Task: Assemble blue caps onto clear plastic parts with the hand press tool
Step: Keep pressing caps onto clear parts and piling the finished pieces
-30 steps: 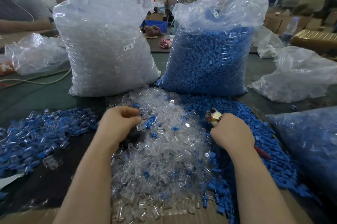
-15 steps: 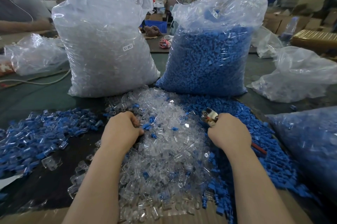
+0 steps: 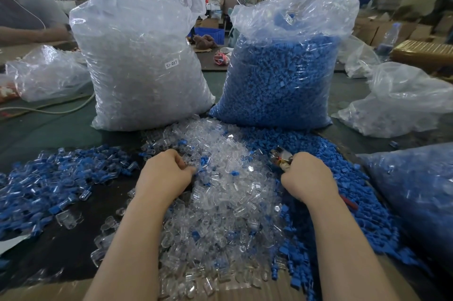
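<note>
Right now my left hand (image 3: 166, 173) sits curled in the clear parts pile (image 3: 220, 202) mid-surface, pinching at pieces; can't tell what's held. Right hand (image 3: 309, 178) grips the press tool (image 3: 280, 156), over the loose blue caps (image 3: 343, 178). Finished pieces (image 3: 49, 178) lie left.

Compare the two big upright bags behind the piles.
The left bag holds clear parts; the right bag holds blue caps. The left bag carries a white label reading SJ-017; the right bag shows none. Both are clear plastic, well filled, and stand on the table.
</note>
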`<state>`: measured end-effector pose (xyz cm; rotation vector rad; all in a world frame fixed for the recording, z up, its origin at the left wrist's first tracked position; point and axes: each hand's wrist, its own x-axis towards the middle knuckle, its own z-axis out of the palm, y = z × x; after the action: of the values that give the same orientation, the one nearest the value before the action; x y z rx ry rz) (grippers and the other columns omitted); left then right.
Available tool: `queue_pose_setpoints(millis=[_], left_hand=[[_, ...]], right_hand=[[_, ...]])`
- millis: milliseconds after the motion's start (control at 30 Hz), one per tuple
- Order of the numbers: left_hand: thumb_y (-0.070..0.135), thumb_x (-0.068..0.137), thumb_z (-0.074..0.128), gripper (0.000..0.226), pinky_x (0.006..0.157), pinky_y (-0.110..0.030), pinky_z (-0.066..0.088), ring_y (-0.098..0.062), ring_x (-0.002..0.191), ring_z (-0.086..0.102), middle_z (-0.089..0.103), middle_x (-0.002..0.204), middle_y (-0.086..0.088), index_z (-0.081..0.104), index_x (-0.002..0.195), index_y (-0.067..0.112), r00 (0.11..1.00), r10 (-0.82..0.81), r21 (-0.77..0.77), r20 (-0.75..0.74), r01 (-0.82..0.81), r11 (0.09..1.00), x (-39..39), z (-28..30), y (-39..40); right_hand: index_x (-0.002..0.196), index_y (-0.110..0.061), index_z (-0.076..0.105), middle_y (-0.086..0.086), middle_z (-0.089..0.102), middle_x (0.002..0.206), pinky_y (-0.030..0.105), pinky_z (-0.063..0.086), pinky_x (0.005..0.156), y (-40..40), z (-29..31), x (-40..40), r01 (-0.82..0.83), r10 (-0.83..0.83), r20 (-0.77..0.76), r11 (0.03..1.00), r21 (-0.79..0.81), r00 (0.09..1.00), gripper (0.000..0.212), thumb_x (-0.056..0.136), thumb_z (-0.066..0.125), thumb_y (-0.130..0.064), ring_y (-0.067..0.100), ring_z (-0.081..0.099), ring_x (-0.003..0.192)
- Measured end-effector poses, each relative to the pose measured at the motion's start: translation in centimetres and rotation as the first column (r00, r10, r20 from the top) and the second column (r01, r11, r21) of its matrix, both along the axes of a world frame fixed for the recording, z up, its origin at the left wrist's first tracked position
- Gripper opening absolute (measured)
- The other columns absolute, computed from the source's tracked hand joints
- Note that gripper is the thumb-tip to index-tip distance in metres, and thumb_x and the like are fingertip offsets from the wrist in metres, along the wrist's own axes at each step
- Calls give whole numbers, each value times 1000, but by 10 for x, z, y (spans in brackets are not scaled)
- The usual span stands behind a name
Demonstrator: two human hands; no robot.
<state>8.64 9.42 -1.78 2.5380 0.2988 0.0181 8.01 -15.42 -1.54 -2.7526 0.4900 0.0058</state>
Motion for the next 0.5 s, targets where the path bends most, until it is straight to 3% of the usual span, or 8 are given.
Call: queue_pose_setpoints(millis=[167, 333, 433, 500], left_hand=[[15, 86, 63, 13, 69, -30, 48, -16, 80, 58, 62, 87, 3, 57, 81, 26, 999, 33, 51, 34, -35, 998, -1, 0, 2], [40, 86, 71, 21, 61, -28, 45, -14, 75, 60, 65, 80, 3, 60, 79, 23, 999, -3, 38, -35, 4, 999, -2, 2, 0], [33, 86, 72, 11, 71, -31, 52, -12, 80, 61, 68, 86, 5, 64, 86, 27, 998, -28, 69, -57, 32, 997, -1, 4, -1], [34, 86, 73, 11, 68, -29, 50, -11, 77, 61, 68, 81, 5, 65, 85, 26, 998, -11, 70, -63, 16, 997, -2, 5, -2]], right_hand=[[72, -15, 44, 5, 51, 73, 27, 26, 46, -1, -2, 0, 22, -22, 20, 1000, -16, 1000, 20, 84, 60, -12, 19, 46, 61], [70, -15, 43, 4, 50, 71, 28, 27, 47, -1, -5, -1, 83, -83, 43, 996, -10, 996, 23, 84, 61, -13, 19, 44, 59], [70, -15, 44, 4, 50, 71, 28, 28, 47, -1, -5, -1, 80, -80, 26, 997, -3, 996, 23, 84, 62, -14, 18, 44, 59], [72, -16, 43, 3, 49, 72, 29, 29, 48, 0, -5, -1, 74, -74, 22, 997, 10, 997, 22, 83, 62, -15, 18, 44, 59]])
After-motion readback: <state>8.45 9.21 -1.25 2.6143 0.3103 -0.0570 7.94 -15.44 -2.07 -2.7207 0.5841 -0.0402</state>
